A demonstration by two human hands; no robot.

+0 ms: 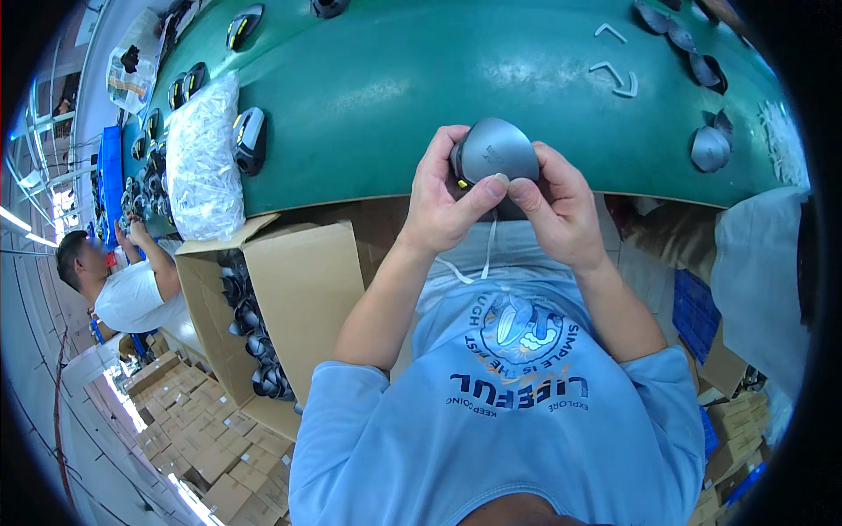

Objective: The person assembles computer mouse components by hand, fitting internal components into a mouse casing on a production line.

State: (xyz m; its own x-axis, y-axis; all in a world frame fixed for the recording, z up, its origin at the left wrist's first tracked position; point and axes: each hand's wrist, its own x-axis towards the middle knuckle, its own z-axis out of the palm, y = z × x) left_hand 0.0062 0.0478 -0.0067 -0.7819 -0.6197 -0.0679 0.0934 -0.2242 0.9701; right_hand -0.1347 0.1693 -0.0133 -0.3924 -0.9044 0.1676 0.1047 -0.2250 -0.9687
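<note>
Between my two hands, over the front edge of the green table, is a dark grey, rounded computer mouse with a smooth curved cover and a small yellow part low on its left side. My left hand wraps its left side, thumb pressed on the near edge. On the right, my right hand grips the other side, its thumb beside the left one. The underside and most fingertips are hidden. Grey curved covers lie on the table to the right, with thin pale angled strips farther back.
Left on the table are a clear plastic bag bundle and several black-and-yellow mice. An open cardboard box of dark shells stands at my left. Beyond it a co-worker handles parts. A blue crate is low at right.
</note>
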